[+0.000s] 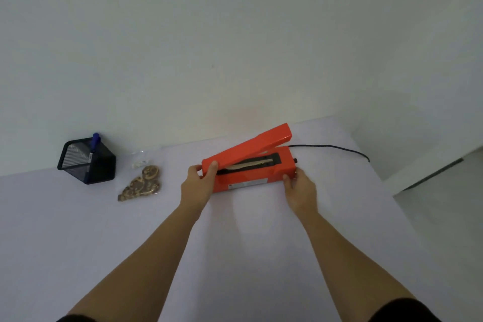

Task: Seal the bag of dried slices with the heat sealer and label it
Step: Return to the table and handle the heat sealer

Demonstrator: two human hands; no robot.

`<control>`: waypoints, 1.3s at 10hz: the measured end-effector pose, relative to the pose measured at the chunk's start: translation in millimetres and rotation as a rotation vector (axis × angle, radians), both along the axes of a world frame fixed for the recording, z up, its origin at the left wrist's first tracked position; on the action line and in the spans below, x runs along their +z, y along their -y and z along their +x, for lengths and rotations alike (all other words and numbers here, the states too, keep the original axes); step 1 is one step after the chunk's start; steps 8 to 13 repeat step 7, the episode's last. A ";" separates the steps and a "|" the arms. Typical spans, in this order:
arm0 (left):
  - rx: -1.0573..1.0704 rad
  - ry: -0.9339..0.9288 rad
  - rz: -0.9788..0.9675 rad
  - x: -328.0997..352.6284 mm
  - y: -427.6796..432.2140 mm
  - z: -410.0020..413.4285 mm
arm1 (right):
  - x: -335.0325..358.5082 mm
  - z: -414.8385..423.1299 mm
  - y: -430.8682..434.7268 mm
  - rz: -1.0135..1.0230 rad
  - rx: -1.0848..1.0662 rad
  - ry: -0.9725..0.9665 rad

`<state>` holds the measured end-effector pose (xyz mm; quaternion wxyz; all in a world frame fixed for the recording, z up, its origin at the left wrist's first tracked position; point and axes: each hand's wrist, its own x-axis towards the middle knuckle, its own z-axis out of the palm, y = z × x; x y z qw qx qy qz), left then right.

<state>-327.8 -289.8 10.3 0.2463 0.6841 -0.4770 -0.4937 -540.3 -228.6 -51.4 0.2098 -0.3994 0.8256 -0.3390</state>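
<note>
An orange heat sealer (248, 165) lies on the white table (235, 243) with its lid arm raised at an angle. My left hand (200, 183) grips the free left end of that arm. My right hand (299, 191) holds the right end of the sealer's base, near a small black knob. A clear bag of dried brown slices (142, 183) lies flat to the left of the sealer, apart from both hands. White labels (139, 163) lie just behind the bag.
A black mesh pen holder (87, 162) with a blue marker (94, 142) stands at the back left by the wall. The sealer's black cord (332, 148) trails right toward the table's right edge. The floor shows beyond that edge.
</note>
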 end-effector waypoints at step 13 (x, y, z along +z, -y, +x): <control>0.008 0.089 -0.081 -5.1 59.2 -8.8 | 4.4 -6.0 69.6 0.167 0.076 -0.018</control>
